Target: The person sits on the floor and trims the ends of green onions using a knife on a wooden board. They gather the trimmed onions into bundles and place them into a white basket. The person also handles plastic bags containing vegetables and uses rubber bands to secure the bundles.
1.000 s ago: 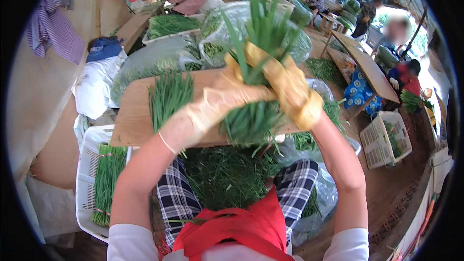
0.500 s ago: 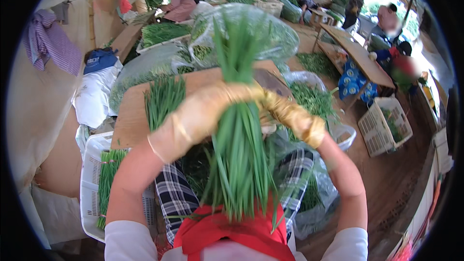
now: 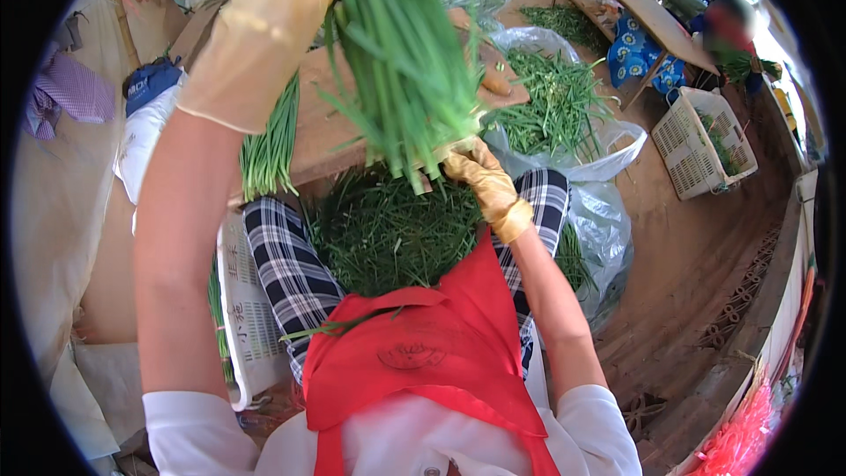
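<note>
A long bunch of green leafy stalks point(image 3: 401, 70), blurred by motion, is held up by my gloved left hand point(image 3: 264, 22) at the top of the view, its loose ends hanging toward me. Just under those ends my right hand point(image 3: 485, 181), in a wrinkled yellow glove, has curled fingers; what they grip is unclear. Behind the bunch is a wooden board point(image 3: 326, 123), with another pile of stalks point(image 3: 269, 154) on its left part. Dark cut leaves point(image 3: 379, 238) are heaped between my checked knees, above a red apron point(image 3: 405, 361).
A plastic bag of greens point(image 3: 546, 92) lies right of the board, a white crate point(image 3: 705, 145) farther right, a second crate point(image 3: 251, 317) by my left leg. Co-workers point(image 3: 723, 31) sit near a wooden table point(image 3: 652, 13) at upper right. A white sack point(image 3: 141, 145) stands left.
My left hand rose to the top left, lifting the bunch up and away from my lap. My right hand dropped to its lower end. The view tilted down, showing more lap.
</note>
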The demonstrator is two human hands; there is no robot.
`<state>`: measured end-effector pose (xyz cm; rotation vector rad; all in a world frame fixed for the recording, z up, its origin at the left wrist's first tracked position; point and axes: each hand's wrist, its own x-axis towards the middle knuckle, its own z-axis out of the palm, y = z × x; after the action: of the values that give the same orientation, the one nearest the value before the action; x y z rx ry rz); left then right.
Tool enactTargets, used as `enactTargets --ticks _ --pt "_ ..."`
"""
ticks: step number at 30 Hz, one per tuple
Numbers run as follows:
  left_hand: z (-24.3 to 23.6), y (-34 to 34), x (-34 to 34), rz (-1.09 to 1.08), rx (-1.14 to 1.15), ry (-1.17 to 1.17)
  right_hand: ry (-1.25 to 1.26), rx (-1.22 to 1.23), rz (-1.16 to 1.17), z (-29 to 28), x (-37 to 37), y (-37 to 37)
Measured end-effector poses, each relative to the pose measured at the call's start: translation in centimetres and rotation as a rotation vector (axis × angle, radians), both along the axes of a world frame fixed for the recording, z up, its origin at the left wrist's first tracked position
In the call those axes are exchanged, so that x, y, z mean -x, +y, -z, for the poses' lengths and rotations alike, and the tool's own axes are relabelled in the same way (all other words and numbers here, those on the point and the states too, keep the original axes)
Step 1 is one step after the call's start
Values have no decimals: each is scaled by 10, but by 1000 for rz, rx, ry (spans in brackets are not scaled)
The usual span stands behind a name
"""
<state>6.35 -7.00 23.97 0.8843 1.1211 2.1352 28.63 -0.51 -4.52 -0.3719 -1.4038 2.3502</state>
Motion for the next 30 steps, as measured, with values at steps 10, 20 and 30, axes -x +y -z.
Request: enactTargets --ticks 10,20,30 --pt "-13 12 -137 21 84 477 153 -328 307 -6 -21 9" --pt "24 75 -135 -201 -62 443 -111 -640 -4 4 -25 10" --pt "16 17 -111 -86 73 341 1 -591 -158 -63 -6 21"
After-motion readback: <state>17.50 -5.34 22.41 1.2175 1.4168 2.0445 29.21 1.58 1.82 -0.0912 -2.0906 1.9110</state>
